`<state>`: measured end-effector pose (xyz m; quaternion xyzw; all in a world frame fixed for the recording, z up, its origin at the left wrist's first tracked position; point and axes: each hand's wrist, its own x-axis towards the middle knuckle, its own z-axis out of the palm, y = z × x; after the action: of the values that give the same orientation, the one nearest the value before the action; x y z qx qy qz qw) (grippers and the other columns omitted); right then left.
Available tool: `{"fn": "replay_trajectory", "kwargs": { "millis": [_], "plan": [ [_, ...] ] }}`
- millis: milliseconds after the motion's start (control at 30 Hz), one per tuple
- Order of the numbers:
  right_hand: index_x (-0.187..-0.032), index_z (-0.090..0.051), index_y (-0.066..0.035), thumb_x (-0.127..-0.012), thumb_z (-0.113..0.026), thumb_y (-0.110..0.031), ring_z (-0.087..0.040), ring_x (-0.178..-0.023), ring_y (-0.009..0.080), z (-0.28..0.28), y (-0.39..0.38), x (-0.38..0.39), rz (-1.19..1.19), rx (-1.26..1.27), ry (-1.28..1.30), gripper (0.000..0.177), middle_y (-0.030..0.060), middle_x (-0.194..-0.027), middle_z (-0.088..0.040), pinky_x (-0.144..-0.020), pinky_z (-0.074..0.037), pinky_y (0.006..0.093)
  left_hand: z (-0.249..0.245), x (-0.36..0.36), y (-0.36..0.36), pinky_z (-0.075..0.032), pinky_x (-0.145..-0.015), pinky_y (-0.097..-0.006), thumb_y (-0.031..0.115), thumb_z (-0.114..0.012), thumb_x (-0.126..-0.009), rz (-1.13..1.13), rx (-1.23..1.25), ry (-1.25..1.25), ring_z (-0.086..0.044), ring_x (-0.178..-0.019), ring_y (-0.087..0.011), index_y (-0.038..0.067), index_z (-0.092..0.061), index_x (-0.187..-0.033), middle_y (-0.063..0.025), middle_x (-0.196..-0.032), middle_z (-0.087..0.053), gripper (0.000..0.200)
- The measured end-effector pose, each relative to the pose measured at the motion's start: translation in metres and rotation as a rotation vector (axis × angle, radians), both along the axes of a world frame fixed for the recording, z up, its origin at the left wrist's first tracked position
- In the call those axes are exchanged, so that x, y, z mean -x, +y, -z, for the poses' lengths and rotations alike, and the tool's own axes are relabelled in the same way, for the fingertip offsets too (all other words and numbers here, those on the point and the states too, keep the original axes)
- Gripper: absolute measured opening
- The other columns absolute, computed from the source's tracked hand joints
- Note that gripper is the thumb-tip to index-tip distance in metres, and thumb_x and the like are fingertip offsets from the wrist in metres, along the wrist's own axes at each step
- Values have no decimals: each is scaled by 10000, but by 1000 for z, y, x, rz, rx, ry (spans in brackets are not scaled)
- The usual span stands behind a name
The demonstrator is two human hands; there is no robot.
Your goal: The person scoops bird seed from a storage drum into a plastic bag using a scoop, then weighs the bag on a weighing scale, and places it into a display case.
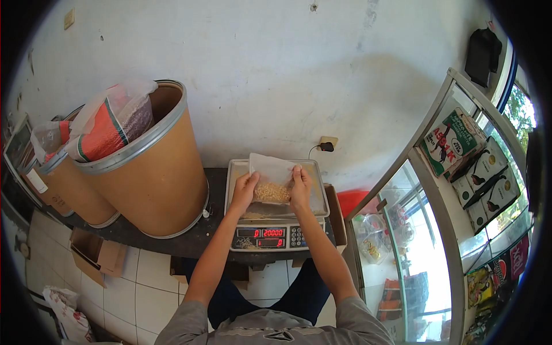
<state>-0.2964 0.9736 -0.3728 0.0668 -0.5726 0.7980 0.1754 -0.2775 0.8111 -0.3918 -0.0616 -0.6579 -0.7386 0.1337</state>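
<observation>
A clear plastic bag (pixel 272 179) with pale yellow grains at its bottom is held up over the metal tray of a digital scale (pixel 269 237). My left hand (pixel 245 190) grips the bag's left edge, thumb on top. On the right edge, my right hand (pixel 299 187) pinches the plastic with its thumb and fingers. Red digits glow on the scale's front panel, below the bag. Some loose grains lie on the tray under my hands.
Large brown drums (pixel 155 172) holding red and white sacks (pixel 106 129) stand at the left. At the right is a glass display case (pixel 425 230) with packets. A plug (pixel 326 146) sits in the wall behind the scale. Cardboard boxes (pixel 98 253) lie on the floor.
</observation>
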Motion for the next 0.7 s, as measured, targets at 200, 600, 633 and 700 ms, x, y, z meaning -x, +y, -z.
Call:
{"fn": "replay_trajectory", "kwargs": {
  "millis": [200, 600, 633, 700],
  "plan": [
    [-788, -547, -22, -990, -489, -301, -363, -664, 53, 9, -1, 7, 36, -101, -27, 349, -46, -686, -430, -585, -317, 243, -13, 1, 11, -357, -522, -288, 292, -508, -978, -405, 272, 301, -437, -555, -114, -20, -629, -875, -42, -584, -498, 351],
    [-705, -552, 21, -987, -498, -326, -340, -574, 86, -2, -19, -11, 264, -370, 88, 450, -24, -569, -396, -497, -285, 306, -25, -3, 22, -370, -511, -386, 304, -424, -1000, -591, 348, 287, -494, -507, -290, -29, -559, -858, -168, -561, -494, 387],
    [-714, -559, 30, -985, -505, -315, -334, -559, 85, -2, -19, -10, 301, -382, 101, 442, -15, -552, -385, -488, -282, 305, -25, -4, 23, -370, -511, -386, 304, -424, -1000, -590, 346, 287, -494, -507, -290, -29, -559, -858, -168, -561, -494, 387],
    [-715, -560, 32, -983, -509, -310, -331, -552, 88, -3, -18, -10, 302, -385, 79, 437, -9, -547, -380, -485, -281, 307, -25, -6, 23, -374, -513, -397, 308, -420, -1001, -554, 343, 237, -493, -505, -299, -18, -565, -868, -158, -553, -494, 381]
  ]
}}
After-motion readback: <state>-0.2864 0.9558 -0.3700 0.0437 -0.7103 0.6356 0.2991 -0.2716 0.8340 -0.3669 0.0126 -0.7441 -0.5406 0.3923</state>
